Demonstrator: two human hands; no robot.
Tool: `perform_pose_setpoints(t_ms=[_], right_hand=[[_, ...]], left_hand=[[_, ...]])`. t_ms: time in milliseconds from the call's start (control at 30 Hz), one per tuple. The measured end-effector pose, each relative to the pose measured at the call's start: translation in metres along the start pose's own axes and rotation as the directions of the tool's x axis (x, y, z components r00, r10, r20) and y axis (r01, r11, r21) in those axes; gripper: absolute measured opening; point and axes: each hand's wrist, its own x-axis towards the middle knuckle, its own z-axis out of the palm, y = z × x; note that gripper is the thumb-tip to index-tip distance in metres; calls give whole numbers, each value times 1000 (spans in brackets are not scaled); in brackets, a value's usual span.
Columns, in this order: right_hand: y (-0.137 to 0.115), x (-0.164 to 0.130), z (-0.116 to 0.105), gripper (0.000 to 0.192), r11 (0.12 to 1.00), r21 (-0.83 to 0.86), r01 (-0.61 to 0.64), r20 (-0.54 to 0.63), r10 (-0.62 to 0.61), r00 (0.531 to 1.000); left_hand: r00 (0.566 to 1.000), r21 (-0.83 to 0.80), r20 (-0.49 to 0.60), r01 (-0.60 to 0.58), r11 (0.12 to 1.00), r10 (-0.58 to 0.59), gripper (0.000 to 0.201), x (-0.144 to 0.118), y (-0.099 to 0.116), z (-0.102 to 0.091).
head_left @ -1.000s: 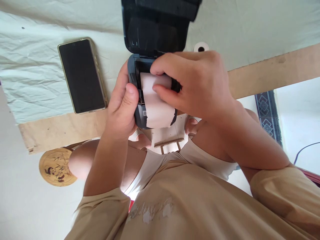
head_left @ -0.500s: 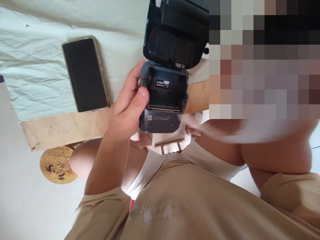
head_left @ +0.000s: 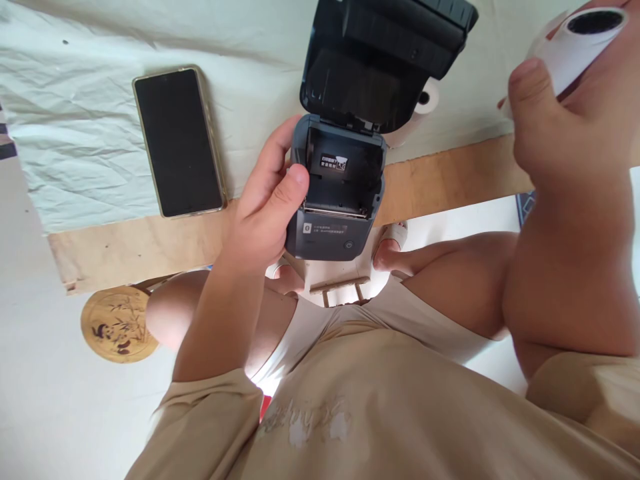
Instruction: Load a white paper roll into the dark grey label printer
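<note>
Our left hand blocks the left flank of the printer, thumb lying over its edge. Its paper bay stands open to us from the front and right, but the raised lid walls off the far side. A spare roll sits just behind that lid. On the tabletop, the phone lies well to the left, with bare cloth between it and the printer. Our right hand, gripping the paper roll, fills the upper right corner; between it and the printer the way is free.
</note>
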Motion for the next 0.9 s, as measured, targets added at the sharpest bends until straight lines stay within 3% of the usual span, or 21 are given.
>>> perform_pose_setpoints(t_ms=[100, 267, 367, 467, 533, 600, 633, 800, 900], right_hand=[[-1, 0, 0, 40, 997, -32, 75, 87, -71, 994], [-10, -2, 4, 53, 990, -140, -36, 196, 64, 979], [-22, -5, -1, 52, 993, -71, 90, 66, -86, 994], [-42, -10, 0, 35, 963, 54, 262, -110, -255, 961], [-58, -14, 10, 38, 963, 85, 255, 15, -257, 966], [-70, -18, 26, 52, 975, 47, 217, 204, -222, 954], [-73, -18, 35, 59, 979, 29, 204, 235, -205, 950], [-71, -19, 61, 47, 993, -48, 108, 231, -94, 968], [-69, -18, 56, 61, 992, 69, 107, 217, -119, 969]], left_hand=[[999, 16, -30, -32, 999, 33, 49, 0, -1, 1], [980, -48, -161, -127, 991, 118, 45, 7, -8, 1], [970, -101, -203, -157, 982, 135, 45, 12, -11, -1], [975, -110, -194, -128, 986, 105, 46, 14, -12, -3], [977, -101, -186, -128, 987, 108, 46, 13, -11, -4], [978, -99, -178, -127, 987, 108, 44, 11, -10, -3], [978, -102, -178, -125, 987, 106, 43, 11, -9, -2], [963, -104, -247, -134, 986, 105, 38, 7, -5, 5], [959, -90, -265, -123, 988, 95, 37, 6, -4, 7]])
